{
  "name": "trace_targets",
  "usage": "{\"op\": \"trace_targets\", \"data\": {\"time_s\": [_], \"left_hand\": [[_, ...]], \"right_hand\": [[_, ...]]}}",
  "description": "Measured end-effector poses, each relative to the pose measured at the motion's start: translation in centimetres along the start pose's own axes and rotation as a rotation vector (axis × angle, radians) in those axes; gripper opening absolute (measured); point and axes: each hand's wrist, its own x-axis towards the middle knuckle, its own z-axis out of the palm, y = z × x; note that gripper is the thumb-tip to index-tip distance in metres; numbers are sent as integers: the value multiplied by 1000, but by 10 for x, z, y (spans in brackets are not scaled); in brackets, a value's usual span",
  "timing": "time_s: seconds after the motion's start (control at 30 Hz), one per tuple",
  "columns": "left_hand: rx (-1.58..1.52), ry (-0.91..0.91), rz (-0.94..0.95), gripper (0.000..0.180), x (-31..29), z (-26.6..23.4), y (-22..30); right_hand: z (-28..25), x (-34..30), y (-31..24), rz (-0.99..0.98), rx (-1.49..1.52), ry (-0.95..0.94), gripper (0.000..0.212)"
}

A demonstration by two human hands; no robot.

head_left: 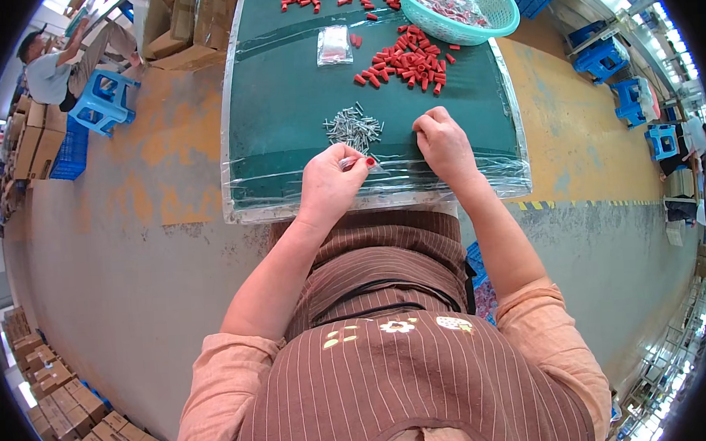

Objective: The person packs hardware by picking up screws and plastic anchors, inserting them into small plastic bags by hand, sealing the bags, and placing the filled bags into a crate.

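1. At the table's (267, 105) near edge, the left hand (331, 182) pinches a red plug (371, 162); loosening could drop it.
2. Right hand (446, 145) curls; cannot tell what it holds.
3. Screws (354, 130) lie just beyond the left; knuckles could scatter them.

On the green table (275, 105), the left hand (329, 182) pinches clear plastic (347, 164) and a red piece (371, 163), just beside a pile of metal screws (354, 129). The right hand (446, 145) has its fingers curled, to the right of the screws; whether it holds anything is hidden. Beyond lie red plugs (416, 60), a clear packet (333, 47) and a mint-green basket (459, 34).
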Motion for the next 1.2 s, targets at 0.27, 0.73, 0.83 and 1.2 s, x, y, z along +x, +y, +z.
{"op": "trace_targets", "data": {"time_s": [0.27, 0.73, 0.83, 1.2], "left_hand": [[3, -11, 15, 16, -2, 1, 3], [-14, -27, 7, 18, 0, 7, 0], [-17, -30, -9, 18, 3, 10, 1], [11, 65, 154, 13, 4, 15, -5]], "right_hand": [[-15, 13, 7, 97, 75, -54, 13], [-24, -10, -68, -137, 482, 25, 10], [-26, -7, -68, -111, 442, -2, 10], [-30, -5, -66, -177, 389, -11, 10]]}}
